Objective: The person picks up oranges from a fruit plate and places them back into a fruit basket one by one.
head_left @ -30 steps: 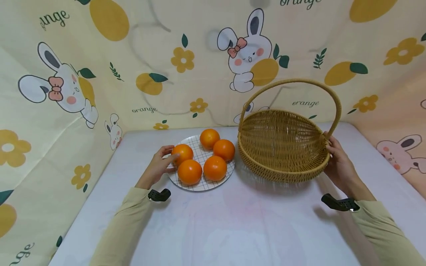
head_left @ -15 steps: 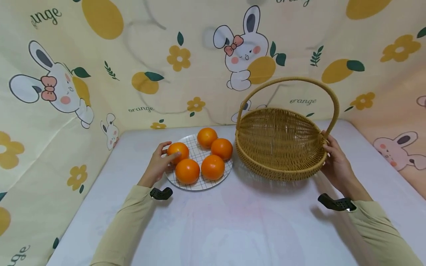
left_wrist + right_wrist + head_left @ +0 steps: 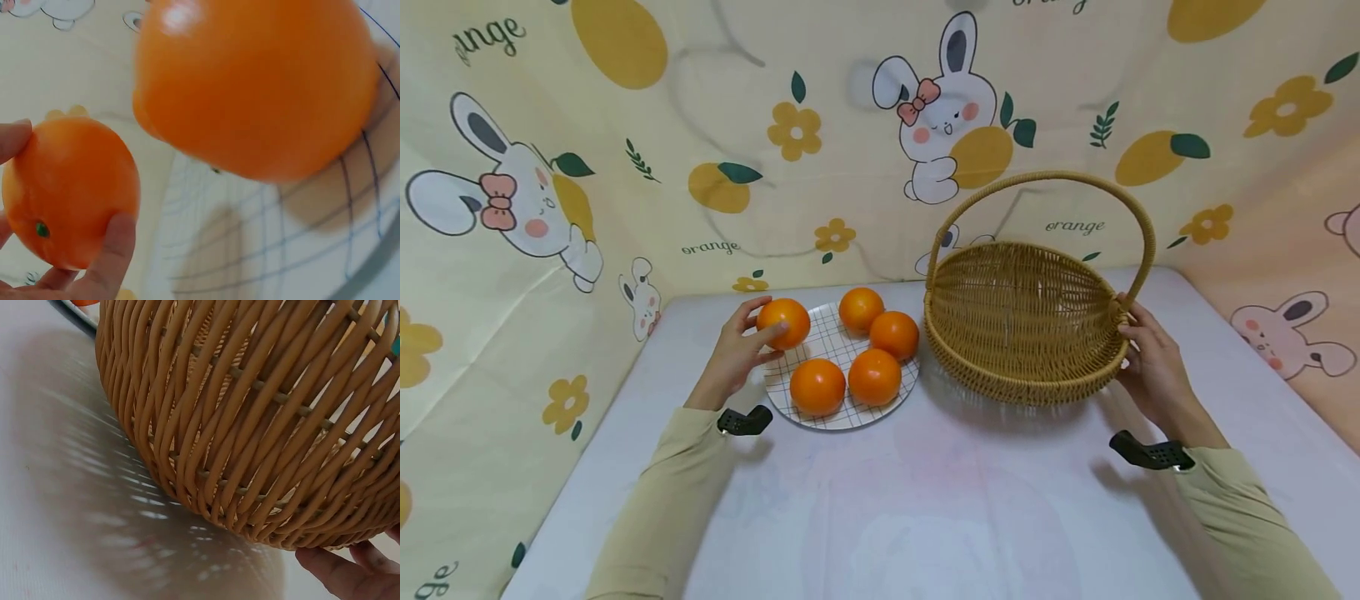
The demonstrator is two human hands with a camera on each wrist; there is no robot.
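Fingers [image 3: 752,310] of my left hand [image 3: 733,354] curl round an orange [image 3: 784,322], thumb on its near side and fingertips over its far side, so it sits pinched in my grasp. It hangs above the plate's [image 3: 842,417] rim at about ten o'clock, and in the left wrist view it [image 3: 70,190] shows a small green stem dot facing my palm, with my thumb [image 3: 112,250] pressed under it.

Four more oranges lie on the gridded plate: one at twelve o'clock [image 3: 861,308], one at two [image 3: 894,334], one at five [image 3: 874,377] and one at seven [image 3: 817,387]. The one nearest my wrist camera [image 3: 256,84] fills most of that view and rests on the plate [image 3: 312,237].

At three o'clock from the plate stands the basket [image 3: 1022,325], just beside it, with its hoop handle [image 3: 1045,177] upright. My right hand [image 3: 1153,367] holds the basket's right end, at its three o'clock: fingers wrap the rim near the handle's foot. From the right wrist view I see fingertips [image 3: 340,569] under the woven wall [image 3: 250,425], though I cannot tell how firmly they clasp it. The basket seems to rest on the table [image 3: 925,500], its shadow spread below it.
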